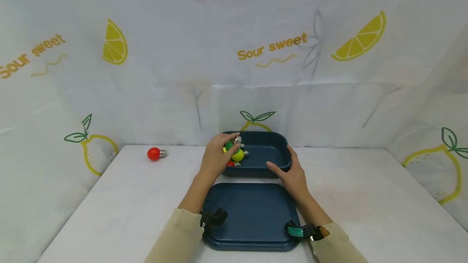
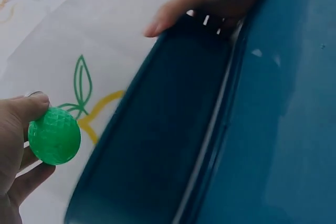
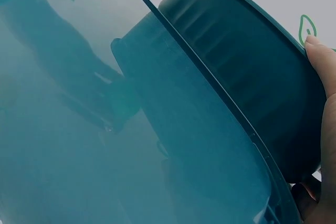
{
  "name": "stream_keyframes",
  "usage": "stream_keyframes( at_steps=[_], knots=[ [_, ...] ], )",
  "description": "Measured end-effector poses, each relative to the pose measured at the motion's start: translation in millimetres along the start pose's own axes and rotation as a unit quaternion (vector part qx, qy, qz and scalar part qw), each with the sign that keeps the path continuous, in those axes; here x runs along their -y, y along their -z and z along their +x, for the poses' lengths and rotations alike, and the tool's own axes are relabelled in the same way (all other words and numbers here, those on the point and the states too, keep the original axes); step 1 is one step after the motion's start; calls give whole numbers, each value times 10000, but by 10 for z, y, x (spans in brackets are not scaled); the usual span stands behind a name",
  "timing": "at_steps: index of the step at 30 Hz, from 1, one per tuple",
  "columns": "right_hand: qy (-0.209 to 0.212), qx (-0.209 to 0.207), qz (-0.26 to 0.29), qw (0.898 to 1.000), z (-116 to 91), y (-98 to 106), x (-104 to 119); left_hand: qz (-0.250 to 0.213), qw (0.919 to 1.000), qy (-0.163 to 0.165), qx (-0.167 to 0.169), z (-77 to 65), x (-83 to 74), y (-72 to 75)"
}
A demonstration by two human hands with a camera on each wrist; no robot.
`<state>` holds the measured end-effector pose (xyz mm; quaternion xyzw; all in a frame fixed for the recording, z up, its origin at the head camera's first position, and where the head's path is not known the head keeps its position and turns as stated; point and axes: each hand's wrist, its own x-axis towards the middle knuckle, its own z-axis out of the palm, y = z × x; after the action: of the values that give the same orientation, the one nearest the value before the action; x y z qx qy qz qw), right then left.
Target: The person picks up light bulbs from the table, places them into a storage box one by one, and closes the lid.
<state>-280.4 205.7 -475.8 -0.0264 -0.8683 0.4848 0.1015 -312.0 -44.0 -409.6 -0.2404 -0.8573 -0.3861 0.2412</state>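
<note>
My left hand point(image 1: 215, 156) pinches a green light bulb point(image 2: 55, 136) between thumb and fingers, its metal screw base tipped upward. It is over the left end of a dark blue box point(image 1: 268, 172). Inside that end lie several bulbs, among them a yellow bulb point(image 1: 238, 156) and a red bulb point(image 1: 231, 164); the hand partly hides them. My right hand point(image 1: 294, 175) grips the box at its right front corner, thumb on the near rim and fingers round the outer side.
In front of the box, a dark blue lid point(image 1: 252, 216) lies flat under the forearms. Another red bulb point(image 1: 154, 154) lies on its side at the back left of the white table point(image 1: 120, 202). A lemon-printed white cloth point(image 1: 164, 52) hangs right behind the table.
</note>
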Motion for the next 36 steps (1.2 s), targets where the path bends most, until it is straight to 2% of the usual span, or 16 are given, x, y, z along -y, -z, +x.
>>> stream_keyframes(
  at_steps=[4, 11, 20, 30, 36],
  knots=[
    [10, 6, 19, 10000, 6, -11, 14, -46, 9999, 95, 86, -20, 60, -54],
    [11, 5, -19, 10000, 25, -40, 29, 474, 9973, 216, 510, -71, 153, -149],
    [2, -40, -49, 10000, 34, -33, 40, 485, 9966, 267, 611, -68, 155, -182],
    [8, -28, -96, 9999, 13, 14, 6, 588, 9912, 750, 917, 0, 113, -248],
    [3, 10, -48, 10000, 7, 14, 8, 571, 9885, 1053, 924, 21, 85, -268]
  ],
)
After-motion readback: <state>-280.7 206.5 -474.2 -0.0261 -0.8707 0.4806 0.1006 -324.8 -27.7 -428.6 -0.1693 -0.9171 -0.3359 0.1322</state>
